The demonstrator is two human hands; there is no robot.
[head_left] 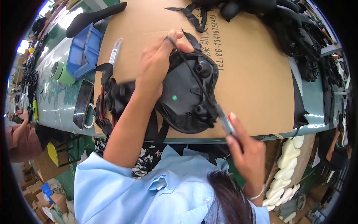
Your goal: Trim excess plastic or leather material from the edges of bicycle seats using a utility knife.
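Note:
A black bicycle saddle (178, 87) lies upside down on a cardboard sheet, its hard base facing up with a small green sticker on it. My left hand (156, 61) is closed at its far edge, pinching the end of a thin black trim strip (195, 76). The strip runs taut across the base toward my right hand (246, 149), which grips a utility knife (226, 123). The knife's tip meets the strip at the saddle's near right edge; the exact contact is too small to tell. Black offcuts (108, 93) lie left of the saddle.
The cardboard sheet (257, 97) covers the green table. To its left are a blue plastic bin (82, 52), a green cup (63, 72), a phone (83, 102) and a long black saddle (93, 18). Black covers (294, 33) pile at the far right. Cream foam pieces (285, 171) stand below the table edge.

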